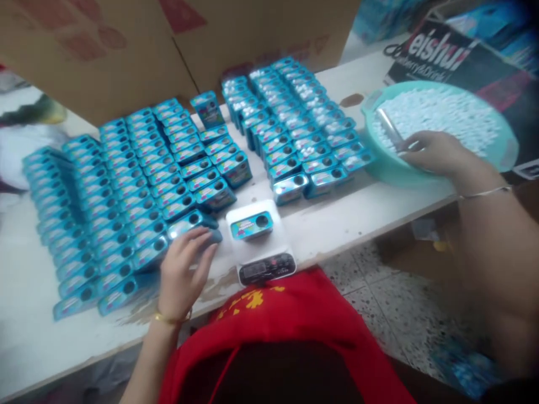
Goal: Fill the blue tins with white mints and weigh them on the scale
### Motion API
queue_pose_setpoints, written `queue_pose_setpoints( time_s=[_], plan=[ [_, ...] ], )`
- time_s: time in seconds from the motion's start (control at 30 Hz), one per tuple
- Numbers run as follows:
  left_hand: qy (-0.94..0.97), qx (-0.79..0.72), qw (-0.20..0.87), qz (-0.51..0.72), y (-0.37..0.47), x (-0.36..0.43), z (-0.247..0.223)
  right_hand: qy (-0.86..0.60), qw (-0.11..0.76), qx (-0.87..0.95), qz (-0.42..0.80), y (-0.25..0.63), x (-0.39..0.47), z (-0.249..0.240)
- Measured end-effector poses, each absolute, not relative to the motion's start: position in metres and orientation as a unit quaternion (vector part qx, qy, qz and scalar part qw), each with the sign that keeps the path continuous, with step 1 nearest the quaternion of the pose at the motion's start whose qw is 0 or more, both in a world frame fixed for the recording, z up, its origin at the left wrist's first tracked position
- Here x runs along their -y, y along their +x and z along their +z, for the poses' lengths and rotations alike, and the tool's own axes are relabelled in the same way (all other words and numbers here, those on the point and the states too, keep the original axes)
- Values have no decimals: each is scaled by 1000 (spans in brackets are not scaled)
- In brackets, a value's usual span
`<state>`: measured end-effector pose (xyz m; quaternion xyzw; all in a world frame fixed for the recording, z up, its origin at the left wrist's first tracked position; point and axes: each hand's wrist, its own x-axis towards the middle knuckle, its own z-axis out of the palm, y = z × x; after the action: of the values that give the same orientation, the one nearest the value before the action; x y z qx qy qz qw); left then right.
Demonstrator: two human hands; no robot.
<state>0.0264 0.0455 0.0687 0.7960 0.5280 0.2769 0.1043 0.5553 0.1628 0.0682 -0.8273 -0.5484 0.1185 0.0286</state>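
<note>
My left hand (185, 264) rests on a small blue tin (189, 223) at the front edge of a big block of blue tins (126, 191), fingers curled over it. One tin (251, 225) lies on a small white scale (263, 247) in front of me. My right hand (438, 154) reaches into a teal basin (511, 148) full of small white pieces (446, 115) and grips a metal scoop (389, 129). A second block of tins (295, 123) stands between the scale and the basin.
A large cardboard box (126, 50) stands behind the tins. A dark printed carton (446, 53) sits behind the basin. The white table (357, 216) ends just past the basin, with speckled floor (391, 292) below. My red garment (286, 331) fills the bottom.
</note>
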Motion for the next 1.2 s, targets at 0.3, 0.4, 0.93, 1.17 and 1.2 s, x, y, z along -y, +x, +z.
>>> queue_pose_setpoints(
  time_s=[0.3, 0.4, 0.93, 1.17, 1.2],
  plan=[
    [796, -528, 113, 274, 21, -46, 58, -854, 92, 504, 85, 549, -155, 74],
    [792, -529, 112, 282, 17, -42, 60, -863, 214, 450, 79, 527, -145, 91],
    [776, -533, 87, 326, 13, -19, 65, -412, 266, 815, 307, 280, -95, 113],
    [767, -543, 97, 328, 9, -12, 57, -418, 271, 809, 311, 278, -94, 119],
    [766, -544, 97, 330, 8, -12, 57, -428, 295, 787, 333, 279, -93, 121]
  ],
)
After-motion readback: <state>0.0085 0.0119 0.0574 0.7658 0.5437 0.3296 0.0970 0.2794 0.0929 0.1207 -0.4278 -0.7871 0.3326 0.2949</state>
